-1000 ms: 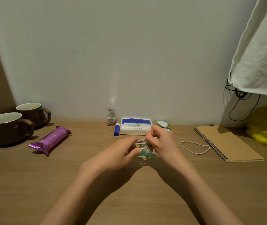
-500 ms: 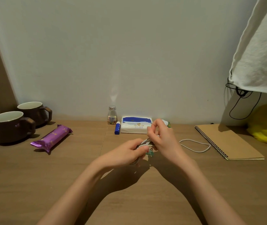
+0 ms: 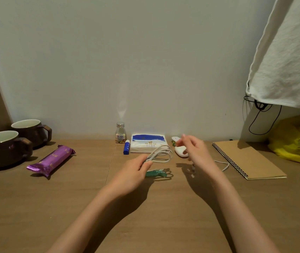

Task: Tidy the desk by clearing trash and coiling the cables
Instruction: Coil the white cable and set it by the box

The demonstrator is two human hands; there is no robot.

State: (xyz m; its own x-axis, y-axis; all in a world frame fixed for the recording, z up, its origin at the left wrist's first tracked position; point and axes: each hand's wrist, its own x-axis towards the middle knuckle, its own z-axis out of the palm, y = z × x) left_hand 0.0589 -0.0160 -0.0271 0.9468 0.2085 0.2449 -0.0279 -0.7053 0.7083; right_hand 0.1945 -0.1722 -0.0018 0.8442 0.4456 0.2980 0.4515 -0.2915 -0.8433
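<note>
Wooden desk meets a pale wall, and the tissue pack at the wall serves as the marker for everything else. Just in front of that pack, the left hand pinches a white cable gathered into a few loose loops, held a little above the wood. To the right of the pack the right hand hangs blurred with its fingers loosely bent. A cable end dangles below it and a slack tail lies further right, but I cannot tell whether this hand holds the strand.

Coiling looks to be partly done: loops exist, yet the tail is not wound in and nothing secures the bundle. The trash appears untouched. A green wrapper lies in front of the pack, just beneath the loops, and a purple snack pack lies well to the pack's left, near two mugs. Far right of the pack, beyond a notebook, a black cable hangs uncoiled on the wall above a yellow bag.
</note>
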